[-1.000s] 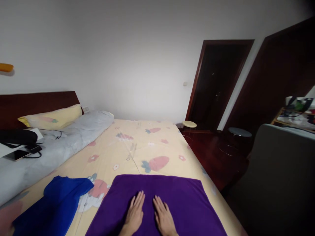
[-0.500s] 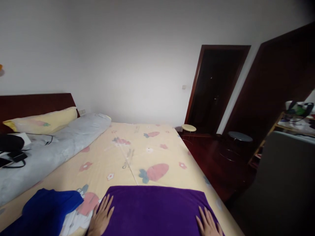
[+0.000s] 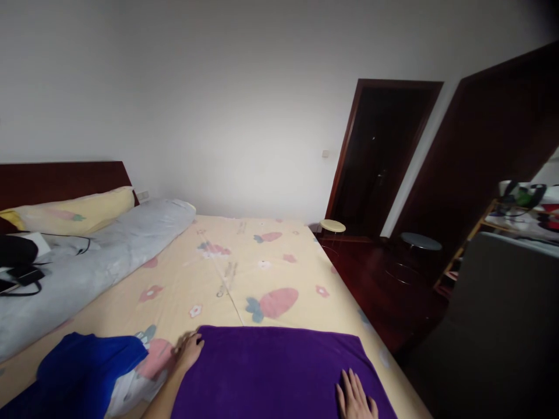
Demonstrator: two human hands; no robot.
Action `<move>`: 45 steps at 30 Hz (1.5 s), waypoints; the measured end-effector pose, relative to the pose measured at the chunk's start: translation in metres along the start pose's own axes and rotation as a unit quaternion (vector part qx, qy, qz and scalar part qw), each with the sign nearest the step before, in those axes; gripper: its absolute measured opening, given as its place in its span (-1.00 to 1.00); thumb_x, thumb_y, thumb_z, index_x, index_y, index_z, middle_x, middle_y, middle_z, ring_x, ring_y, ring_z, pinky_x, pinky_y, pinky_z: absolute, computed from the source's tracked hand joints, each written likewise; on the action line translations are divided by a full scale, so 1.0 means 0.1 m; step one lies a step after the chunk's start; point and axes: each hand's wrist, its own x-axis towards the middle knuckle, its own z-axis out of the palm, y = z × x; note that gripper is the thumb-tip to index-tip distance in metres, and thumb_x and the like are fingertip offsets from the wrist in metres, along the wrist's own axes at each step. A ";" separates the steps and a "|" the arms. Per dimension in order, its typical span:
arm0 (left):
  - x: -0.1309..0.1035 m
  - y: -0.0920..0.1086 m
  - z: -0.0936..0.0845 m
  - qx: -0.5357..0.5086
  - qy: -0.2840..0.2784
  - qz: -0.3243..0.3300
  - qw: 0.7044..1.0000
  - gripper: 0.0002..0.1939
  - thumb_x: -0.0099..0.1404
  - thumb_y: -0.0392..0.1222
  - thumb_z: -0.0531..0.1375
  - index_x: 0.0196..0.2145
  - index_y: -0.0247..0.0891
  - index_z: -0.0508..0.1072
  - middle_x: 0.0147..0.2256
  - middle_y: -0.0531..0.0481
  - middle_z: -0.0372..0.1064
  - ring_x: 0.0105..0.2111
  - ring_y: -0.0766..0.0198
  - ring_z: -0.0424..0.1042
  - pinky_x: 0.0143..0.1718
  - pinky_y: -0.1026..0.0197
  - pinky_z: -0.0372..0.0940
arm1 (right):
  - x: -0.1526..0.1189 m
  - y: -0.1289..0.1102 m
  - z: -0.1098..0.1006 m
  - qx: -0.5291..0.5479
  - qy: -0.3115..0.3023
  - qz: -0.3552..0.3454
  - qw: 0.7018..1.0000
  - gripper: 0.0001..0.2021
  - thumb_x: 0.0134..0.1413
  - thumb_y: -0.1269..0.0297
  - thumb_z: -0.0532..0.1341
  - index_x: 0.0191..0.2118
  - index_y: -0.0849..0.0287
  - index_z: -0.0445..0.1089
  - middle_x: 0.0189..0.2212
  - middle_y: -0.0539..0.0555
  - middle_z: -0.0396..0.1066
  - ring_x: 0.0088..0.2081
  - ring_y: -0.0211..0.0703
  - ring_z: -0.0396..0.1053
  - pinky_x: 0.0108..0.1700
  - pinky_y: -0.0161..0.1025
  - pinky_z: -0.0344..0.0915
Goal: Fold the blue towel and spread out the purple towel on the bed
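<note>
Head view: the purple cloth lies flat on the bed at 6 o'clock, the left hand curled at its far-left corner, seemingly pinching the edge, and the right hand open and flat near its right side; a clean fold likely needs that corner gripped firmly and the right palm pinning the cloth. The cloth's near edge and both wrists are cut off, the left fingertips are blurred, and a blue cloth lies at 8 o'clock.

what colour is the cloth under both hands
Purple, plain with no pattern; the cloth lies flat on the bed, seen in the head view.
</note>
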 end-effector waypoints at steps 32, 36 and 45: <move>-0.38 0.49 0.34 0.123 0.001 0.065 0.990 -0.37 0.38 0.09 -0.25 0.33 -0.12 -0.15 0.38 -0.01 -0.27 0.37 0.18 -0.22 0.34 -0.15 -0.25 | 0.86 -0.57 -0.01 -0.013 -0.162 -0.075 0.984 -0.37 0.21 -0.10 -0.17 0.33 0.04 -0.10 0.37 0.04 -0.15 0.37 -0.07 -0.18 0.35 0.11 -0.15; -0.27 0.16 0.16 0.152 -0.013 0.040 0.987 -0.34 0.35 0.15 -0.23 0.34 -0.11 -0.17 0.39 0.00 -0.31 0.37 0.19 -0.27 0.34 -0.12 -0.27 | 1.03 0.48 0.05 -0.086 -0.166 -0.004 0.982 -0.41 0.15 -0.04 -0.11 0.30 -0.11 0.00 0.37 -0.01 -0.14 0.38 0.01 -0.24 0.31 0.26 -0.15; -0.16 0.11 0.06 0.137 -0.066 -0.011 0.988 -0.33 0.32 0.16 -0.17 0.33 -0.07 -0.09 0.39 -0.04 -0.30 0.37 0.05 -0.25 0.31 -0.24 -0.28 | 1.02 0.39 -0.11 -0.089 -0.107 0.087 0.986 -0.19 0.10 -0.11 -0.19 0.33 0.40 -0.09 0.36 0.24 -0.13 0.38 0.08 -0.19 0.35 0.23 -0.23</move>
